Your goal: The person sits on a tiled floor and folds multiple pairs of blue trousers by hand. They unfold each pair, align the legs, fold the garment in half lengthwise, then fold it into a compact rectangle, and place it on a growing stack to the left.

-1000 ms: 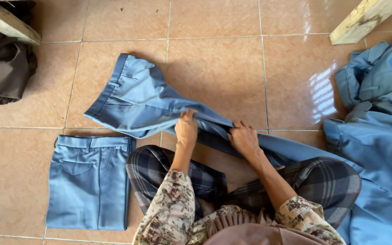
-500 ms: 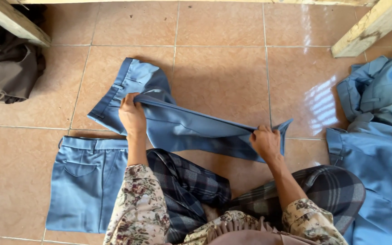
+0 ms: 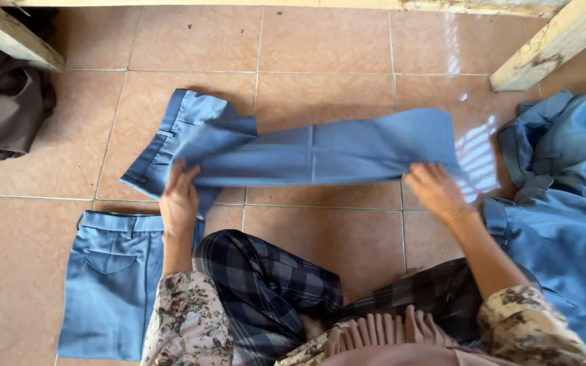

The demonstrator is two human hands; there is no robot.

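Head view, trousers: a blue pair is stretched flat and level just above the tiled floor, waistband end at the left resting on the tiles, leg end at the right lifted.
Head view, why held so: pulled taut between both hands, the cloth runs straight with one long fold line along its near edge (it looks like the legs are laid one over the other, though I cannot be sure).
Left hand: palm down, fingers closed on the cloth just below the waistband, forearm reaching straight forward from a floral sleeve.
Right hand: fingers curled around the near edge by the leg end, wrist bent inward, arm angled out to the right.
Head view, lap: the person sits on the floor, legs crossed in a dark plaid cloth.
Head view, around: a folded blue pair lies flat to the left of the knee; a blue heap sits at the right; a dark garment lies under a wooden beam top left.
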